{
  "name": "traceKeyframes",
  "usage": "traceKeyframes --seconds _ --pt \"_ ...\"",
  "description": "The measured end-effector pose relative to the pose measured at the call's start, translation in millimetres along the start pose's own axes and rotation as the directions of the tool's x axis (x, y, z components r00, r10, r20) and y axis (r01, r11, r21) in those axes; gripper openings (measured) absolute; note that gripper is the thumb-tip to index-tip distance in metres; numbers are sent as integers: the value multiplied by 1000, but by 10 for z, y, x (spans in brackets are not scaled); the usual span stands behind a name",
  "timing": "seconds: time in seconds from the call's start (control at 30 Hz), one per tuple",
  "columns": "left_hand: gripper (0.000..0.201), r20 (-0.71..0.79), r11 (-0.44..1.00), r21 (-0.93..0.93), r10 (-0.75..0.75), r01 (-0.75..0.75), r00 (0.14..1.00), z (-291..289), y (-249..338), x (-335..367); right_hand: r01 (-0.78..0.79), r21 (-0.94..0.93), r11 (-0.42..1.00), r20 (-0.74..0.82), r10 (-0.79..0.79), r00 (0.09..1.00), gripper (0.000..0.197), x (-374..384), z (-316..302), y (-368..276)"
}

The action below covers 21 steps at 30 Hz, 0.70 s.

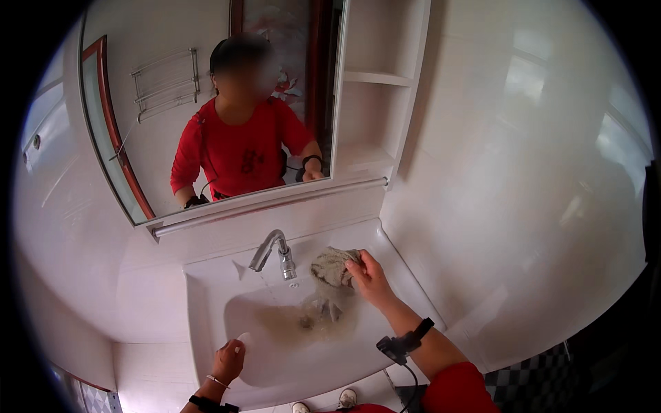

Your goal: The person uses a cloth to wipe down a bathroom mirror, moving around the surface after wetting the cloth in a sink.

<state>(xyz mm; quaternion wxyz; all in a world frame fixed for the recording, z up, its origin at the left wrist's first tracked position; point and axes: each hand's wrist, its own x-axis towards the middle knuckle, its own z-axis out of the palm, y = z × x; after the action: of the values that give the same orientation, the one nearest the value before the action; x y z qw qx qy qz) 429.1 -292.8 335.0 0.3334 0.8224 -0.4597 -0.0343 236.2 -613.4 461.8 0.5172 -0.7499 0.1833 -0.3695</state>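
Note:
My right hand pinches a wet, grey-beige cloth over the back right of the white washbasin. The cloth's lower end hangs toward murky brownish water in the bowl. In that water, a dark patch and some greyish shapes show below the cloth. My left hand is closed at the basin's front left edge. A small whitish thing shows at its fingertips, too unclear to name. Behind the bowl stands a curved chrome faucet, with no stream visible from its spout.
A mirror cabinet hangs above the basin, with open shelves at its right. Below it runs a metal towel bar. A glossy tiled wall borders the right side. My shoes show beneath the basin's front edge.

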Motion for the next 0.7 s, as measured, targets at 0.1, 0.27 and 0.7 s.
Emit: traceKeyframes --seconds 0.1,0.27,0.7 --pt "6 60 995 -62 -76 80 995 50 -138 -18 142 214 966 -144 -112 983 23 468 -175 -339" --pt "7 41 996 -92 11 -7 999 24 -71 -48 451 253 856 -155 -424 892 28 1251 -452 -1192" --pt "3 36 997 -70 -26 28 999 81 -304 -417 293 -858 421 336 31 941 50 2431 -480 -942"
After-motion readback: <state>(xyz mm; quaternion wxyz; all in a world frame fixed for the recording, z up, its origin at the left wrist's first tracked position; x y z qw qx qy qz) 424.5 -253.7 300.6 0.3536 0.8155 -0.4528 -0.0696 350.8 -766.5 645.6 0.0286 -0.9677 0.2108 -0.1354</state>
